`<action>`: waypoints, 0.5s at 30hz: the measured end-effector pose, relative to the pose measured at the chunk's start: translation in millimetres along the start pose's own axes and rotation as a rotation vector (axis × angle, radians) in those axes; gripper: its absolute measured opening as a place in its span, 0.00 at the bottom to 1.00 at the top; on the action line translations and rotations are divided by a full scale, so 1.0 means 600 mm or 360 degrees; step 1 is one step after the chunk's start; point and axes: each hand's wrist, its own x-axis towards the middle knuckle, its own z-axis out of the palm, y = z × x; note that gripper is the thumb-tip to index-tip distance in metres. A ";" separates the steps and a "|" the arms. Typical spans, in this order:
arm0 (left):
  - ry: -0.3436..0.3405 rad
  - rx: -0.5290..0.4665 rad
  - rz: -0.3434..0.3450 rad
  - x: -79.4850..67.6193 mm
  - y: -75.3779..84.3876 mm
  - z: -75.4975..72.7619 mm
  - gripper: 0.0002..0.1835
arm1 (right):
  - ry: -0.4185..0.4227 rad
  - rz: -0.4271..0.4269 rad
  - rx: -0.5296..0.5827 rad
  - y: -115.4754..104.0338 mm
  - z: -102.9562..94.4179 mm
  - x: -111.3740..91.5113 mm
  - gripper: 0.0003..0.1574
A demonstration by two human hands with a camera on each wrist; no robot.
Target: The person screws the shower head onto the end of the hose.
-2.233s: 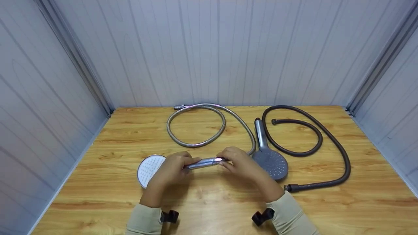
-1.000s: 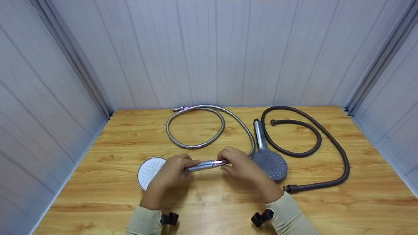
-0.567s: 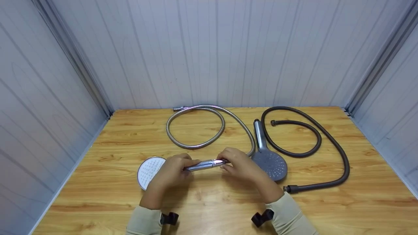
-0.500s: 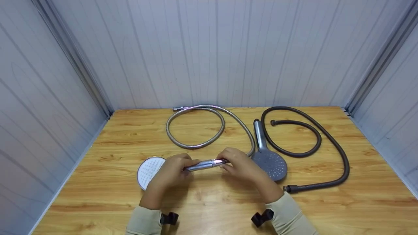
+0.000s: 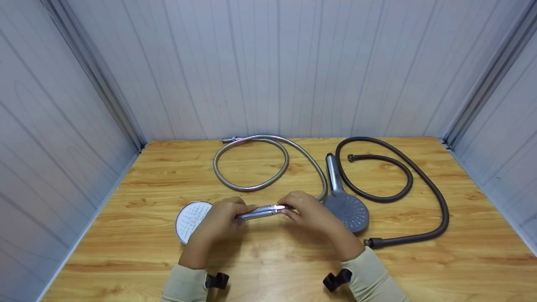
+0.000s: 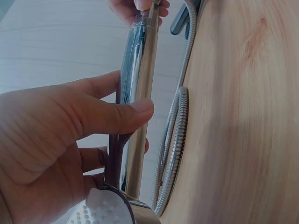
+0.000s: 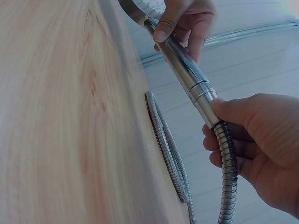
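A chrome shower head [image 5: 192,220] with a white nozzle face is held slightly tilted over the wooden table, face up. My left hand [image 5: 222,218] grips its handle [image 6: 140,70], thumb across the front and fingers behind. On the other end of that handle sits the metal connector [image 7: 205,105] of a silver shower hose [image 5: 251,187]. My right hand [image 5: 308,212] pinches this connector between thumb and fingers. From there the ribbed hose hangs down past the right palm, as the right wrist view shows. Connector and handle stand in one line, end against end.
Just right of my right hand lies a grey shower head [image 5: 347,212], its handle pointing to the back. A dark grey hose [image 5: 440,201] loops across the table's right side. The silver hose's free end [image 5: 230,139] lies near the back wall [image 5: 277,75].
The right thumb and fingers have shifted slightly on the connector. The left hand keeps its grip on the handle, and the things on the table lie as before.
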 end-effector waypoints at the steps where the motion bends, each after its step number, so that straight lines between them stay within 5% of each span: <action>1: 0.0002 0.0003 0.0001 0.000 0.000 0.000 0.26 | 0.0002 -0.0004 0.0004 0.000 0.000 0.000 0.11; 15: 0.0031 0.0001 0.0068 0.001 -0.001 0.001 0.27 | 0.0041 0.0064 0.0062 -0.004 0.000 0.001 0.17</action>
